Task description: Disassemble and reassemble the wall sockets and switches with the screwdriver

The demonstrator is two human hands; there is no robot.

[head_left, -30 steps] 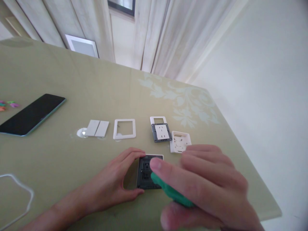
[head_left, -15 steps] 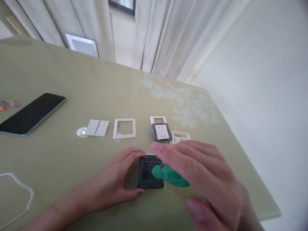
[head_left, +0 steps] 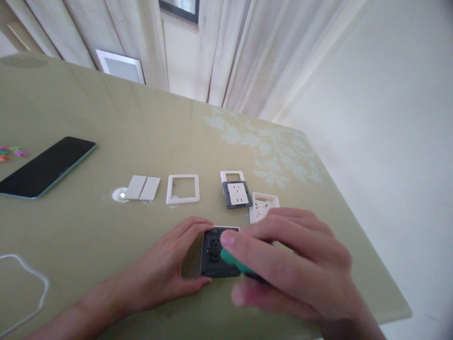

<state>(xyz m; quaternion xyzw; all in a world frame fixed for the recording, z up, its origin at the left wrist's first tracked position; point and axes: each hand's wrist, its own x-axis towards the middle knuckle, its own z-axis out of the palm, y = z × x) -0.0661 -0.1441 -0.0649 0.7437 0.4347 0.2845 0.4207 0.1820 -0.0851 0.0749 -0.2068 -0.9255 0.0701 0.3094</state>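
Observation:
A dark grey switch module [head_left: 209,264] with a white edge lies on the table near the front. My left hand [head_left: 177,259] grips its left side, fingers at the far corner and thumb at the near one. Above its right part, my right hand [head_left: 293,264] is closed round a green screwdriver handle [head_left: 231,259]. Most of the handle is hidden by the fingers, and the screwdriver's tip cannot be made out. Just beyond my right hand stands a white back box [head_left: 264,203]. A socket module [head_left: 238,194] with a white face sits left of that box.
A white frame [head_left: 170,189] and two white switch rockers [head_left: 143,188] lie further left. A black tablet [head_left: 49,167] rests at the left, small coloured pieces [head_left: 17,151] beside it. A white cable [head_left: 46,283] curves at the near left. The table's right edge [head_left: 357,212] slants toward me.
My right hand's thumb has come in under the green handle and the fingers have closed round it. More of the white back box shows now. My left hand and the module stay in place.

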